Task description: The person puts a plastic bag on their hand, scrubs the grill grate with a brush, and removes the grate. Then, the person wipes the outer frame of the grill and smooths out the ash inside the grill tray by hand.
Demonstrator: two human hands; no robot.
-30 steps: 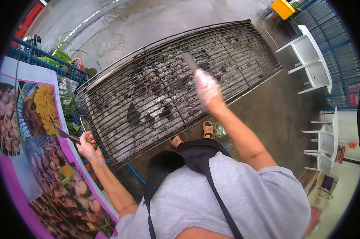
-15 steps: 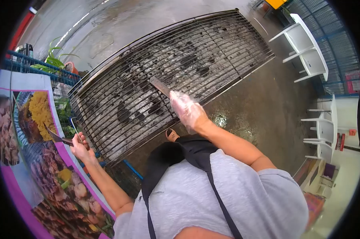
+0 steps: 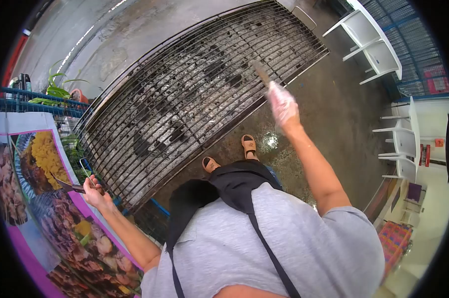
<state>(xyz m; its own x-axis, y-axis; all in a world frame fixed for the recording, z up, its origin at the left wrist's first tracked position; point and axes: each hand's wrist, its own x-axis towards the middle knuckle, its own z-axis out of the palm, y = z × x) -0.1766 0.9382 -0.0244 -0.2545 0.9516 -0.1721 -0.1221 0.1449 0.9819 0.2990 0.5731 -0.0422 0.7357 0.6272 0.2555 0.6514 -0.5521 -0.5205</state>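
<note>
The grill (image 3: 224, 130) runs from the left to the upper right of the frame, an elongated tray under a grate of dark bars (image 3: 194, 93). Inside lie pale ash (image 3: 197, 113) and dark lumps of charcoal (image 3: 214, 68), with larger lumps near the grill's centre and toward its lower left part. A wire loop (image 3: 306, 17) sticks out at its upper right end, and another loop (image 3: 86, 168) rises at its left end.

The right hand (image 3: 284, 107), in a clear glove, is closed around a flat tool (image 3: 260, 73) just right of the frame's centre. The tool points up and left, over the near side of the grate; it is blurred, and whether it touches the bars I cannot tell. The left hand (image 3: 98, 196), bare, is at the left of the frame with its fingers curled around the handle of a knife (image 3: 65, 185), whose dark blade points left over the banner (image 3: 48, 119). The left loop meets the fingers; whether they grip it too I cannot tell.

The banner shows printed food, with yellow rice and meat on a blue-edged plate. At the upper left, an orange pot (image 3: 79, 95) stands beside long green leaves (image 3: 58, 92), behind the blue fence (image 3: 18, 101).
</note>
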